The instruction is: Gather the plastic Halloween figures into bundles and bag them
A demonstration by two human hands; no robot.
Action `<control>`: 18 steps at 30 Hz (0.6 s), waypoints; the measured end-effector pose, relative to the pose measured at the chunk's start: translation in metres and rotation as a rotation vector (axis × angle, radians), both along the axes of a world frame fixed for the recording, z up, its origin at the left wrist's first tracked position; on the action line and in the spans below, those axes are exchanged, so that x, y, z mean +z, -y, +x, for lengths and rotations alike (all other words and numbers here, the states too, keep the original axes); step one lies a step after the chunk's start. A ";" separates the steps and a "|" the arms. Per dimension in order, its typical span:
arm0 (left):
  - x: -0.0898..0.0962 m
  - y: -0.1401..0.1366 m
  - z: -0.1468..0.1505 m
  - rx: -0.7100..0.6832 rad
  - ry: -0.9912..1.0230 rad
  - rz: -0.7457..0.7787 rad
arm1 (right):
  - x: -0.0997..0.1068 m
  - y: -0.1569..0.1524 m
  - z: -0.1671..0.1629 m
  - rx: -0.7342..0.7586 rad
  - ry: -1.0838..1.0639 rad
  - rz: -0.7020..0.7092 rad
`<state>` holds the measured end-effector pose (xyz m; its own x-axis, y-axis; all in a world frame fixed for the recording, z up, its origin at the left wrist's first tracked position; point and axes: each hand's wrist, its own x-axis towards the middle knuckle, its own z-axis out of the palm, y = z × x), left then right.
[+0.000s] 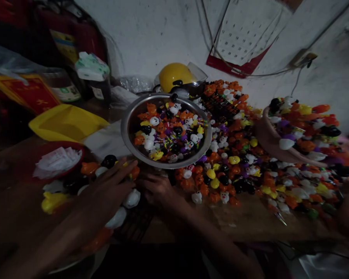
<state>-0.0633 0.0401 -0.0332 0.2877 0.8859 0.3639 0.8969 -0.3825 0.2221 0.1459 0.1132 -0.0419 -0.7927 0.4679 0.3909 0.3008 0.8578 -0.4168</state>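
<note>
- Two hands of yours work low over the surface (pixel 235 219), side by side and near each other.
- Your left hand (pixel 113 182) reaches across a cluster of toy heads (pixel 54 202), its fingers stretched forward; you cannot tell whether the fingertips pinch one.
- Your right hand (pixel 157 188) sits just below the near rim of the metal basin (pixel 125 141), fingers bent; their tips are too dark to tell what they grip.
- Those toy heads, orange, white, black and yellow, lie around and beneath your left hand, near a red bowl (pixel 46 147) of white packets (pixel 58 161).
- More figures fill the basin before you, and a wide heap (pixel 211 174) spreads to its right.
- Beyond that heap's middle, a pink container (pixel 266 137) leans, loaded with figures.
- Behind the basin rests a yellow helmet (pixel 174 75).
</note>
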 end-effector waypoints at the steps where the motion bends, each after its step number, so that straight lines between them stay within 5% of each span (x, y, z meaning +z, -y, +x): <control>1: -0.002 -0.001 0.000 0.001 -0.002 0.010 | 0.000 0.000 0.000 0.007 -0.020 -0.017; 9: 0.008 -0.002 0.003 0.027 0.047 -0.002 | 0.015 -0.012 0.010 0.000 0.024 0.079; 14: 0.023 0.002 0.001 -0.012 0.068 -0.051 | 0.072 -0.069 0.046 -0.519 0.034 0.160; 18: 0.022 0.001 -0.001 0.014 0.073 -0.030 | 0.110 -0.128 0.056 -0.785 0.332 0.237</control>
<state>-0.0641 0.0391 -0.0114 0.2488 0.9005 0.3567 0.8832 -0.3621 0.2981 0.2023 0.2408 0.0677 -0.3669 0.8605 0.3534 0.9130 0.4060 -0.0406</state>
